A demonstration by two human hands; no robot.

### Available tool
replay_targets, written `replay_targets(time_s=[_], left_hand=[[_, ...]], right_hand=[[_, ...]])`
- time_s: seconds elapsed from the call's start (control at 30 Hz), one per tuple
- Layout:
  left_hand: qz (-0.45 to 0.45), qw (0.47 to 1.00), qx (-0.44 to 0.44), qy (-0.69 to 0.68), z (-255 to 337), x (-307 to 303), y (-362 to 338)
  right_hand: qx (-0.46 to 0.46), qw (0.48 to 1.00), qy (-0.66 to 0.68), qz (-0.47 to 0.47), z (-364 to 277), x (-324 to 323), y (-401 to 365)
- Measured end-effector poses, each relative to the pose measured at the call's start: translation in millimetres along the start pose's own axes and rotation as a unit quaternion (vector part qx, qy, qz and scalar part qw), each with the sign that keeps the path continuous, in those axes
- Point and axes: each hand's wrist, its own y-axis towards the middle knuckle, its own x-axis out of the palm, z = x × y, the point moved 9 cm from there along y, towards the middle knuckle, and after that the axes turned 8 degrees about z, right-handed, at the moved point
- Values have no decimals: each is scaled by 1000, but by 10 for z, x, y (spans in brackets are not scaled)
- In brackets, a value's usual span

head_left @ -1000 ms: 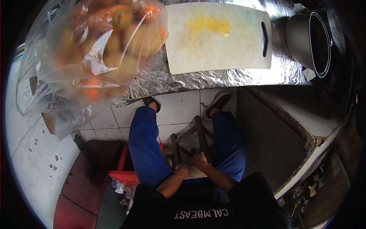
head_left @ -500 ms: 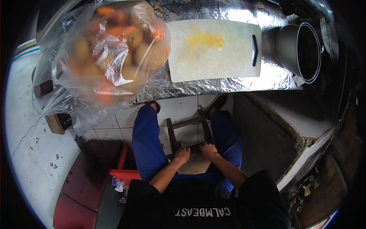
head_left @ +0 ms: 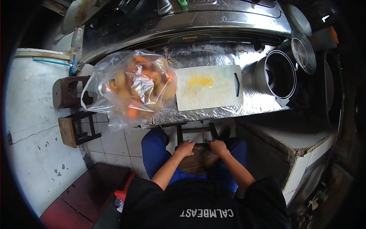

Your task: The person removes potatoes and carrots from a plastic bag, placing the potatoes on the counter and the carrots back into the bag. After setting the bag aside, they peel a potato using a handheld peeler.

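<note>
Both hands are on a small wooden stool (head_left: 196, 162) between my blue-trousered legs. My left hand (head_left: 185, 148) grips its far edge on the left side, and my right hand (head_left: 218, 147) has its fingers curled over the same edge on the right. Above them, on the foil-covered counter (head_left: 213, 113), lies a white cutting board (head_left: 209, 97) with a yellow stain and a dark handle slot. Beside it on the left is a clear plastic bag (head_left: 141, 87) of orange and tan vegetables. A metal pot (head_left: 263, 76) stands to the right of the board.
A Rinnai stove (head_left: 190, 23) spans the back of the counter. A wire strainer (head_left: 304, 51) is beyond the pot. Brown stool (head_left: 61, 92) and wooden stool (head_left: 67, 132) stand at the left wall. A tiled ledge (head_left: 282, 133) juts out on the right.
The view has tilted up and shows more of the stove. The bag, board and pot sit lower in it. Both hands have stayed at the stool's edge.
</note>
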Motion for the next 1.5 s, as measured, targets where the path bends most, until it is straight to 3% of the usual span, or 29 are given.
replay_targets(time_s=[0.03,0.1,0.2,0.23,0.3,0.33,0.4,0.43,0.5,0.53,0.57,0.6,0.63,0.7,0.73,0.77,0.83,0.9,0.93,1.0,1.03,1.1,1.13,1.17,1.23,1.3,1.37,1.43,1.5], left_hand=[[13,1000,-4,6,29,-119,24],[-83,996,-17,35,86,-93,-14],[-87,996,-5,30,107,-218,-21],[-74,997,-10,33,28,-214,6],[-2,999,46,27,-10,-283,112],[61,996,63,-32,-21,-554,66],[105,975,53,-188,114,-1301,-388],[128,954,76,-261,168,-1649,-654],[205,822,183,-499,156,-2199,-1210],[316,777,175,-514,44,-2492,-1548],[422,722,164,-524,-37,-2723,-1906],[512,682,178,-491,14,-2898,-2239],[599,632,202,-448,78,-3114,-2534],[639,647,236,-344,282,-3399,-2822],[689,652,228,-220,452,-3605,-2958],[728,645,212,-94,598,-3807,-3044],[793,582,176,-25,690,-4126,-3136],[855,503,56,111,413,-4411,-3019],[855,505,54,110,282,-4483,-2967],[691,692,-207,12,-299,-4595,-2547],[694,691,-205,10,-282,-4521,-2524],[648,741,-167,54,-142,-4459,-2422],[691,706,-116,102,108,-4388,-2495],[753,639,-49,152,383,-4243,-2612],[772,576,-13,268,1015,-3943,-2747],[715,668,36,204,1134,-3787,-2475],[673,717,180,-32,1158,-3619,-2175],[681,697,216,-57,1236,-3631,-2023],[689,672,257,-85,1276,-3700,-2050]], right_hand=[[-7,1000,-4,12,27,28,88],[-33,999,23,-29,-3,250,182],[-88,994,-6,-58,-199,62,151],[-96,994,-14,-48,-165,154,276],[-183,974,-19,-129,-113,533,588],[-188,974,-28,-120,20,610,826],[-293,943,-22,-156,52,770,1137],[-297,944,-32,-142,-9,574,1163],[-170,980,95,38,-1,-267,1106],[-175,980,89,34,-26,-348,1149],[-154,968,179,82,-1,-535,1174],[-131,945,267,136,63,-708,1145],[-136,945,259,148,50,-797,1097],[-155,922,296,195,-62,-920,938],[-177,905,333,199,-125,-933,842],[-175,906,330,198,-148,-886,729],[-202,916,299,175,-272,-982,558],[-207,919,270,199,-333,-1062,312],[-212,908,298,207,-334,-1099,225],[-206,889,340,228,-310,-1188,-7],[-205,890,336,231,-243,-1135,-101],[-219,850,422,226,-144,-1123,-207],[-221,848,425,228,-117,-1124,-259],[-202,842,452,214,-40,-1069,-306],[-185,836,475,204,73,-1083,-386],[-174,839,448,255,176,-1138,-475],[-178,832,446,279,225,-1167,-521],[-159,769,549,285,282,-1155,-591],[-145,764,554,295,242,-1147,-693]])
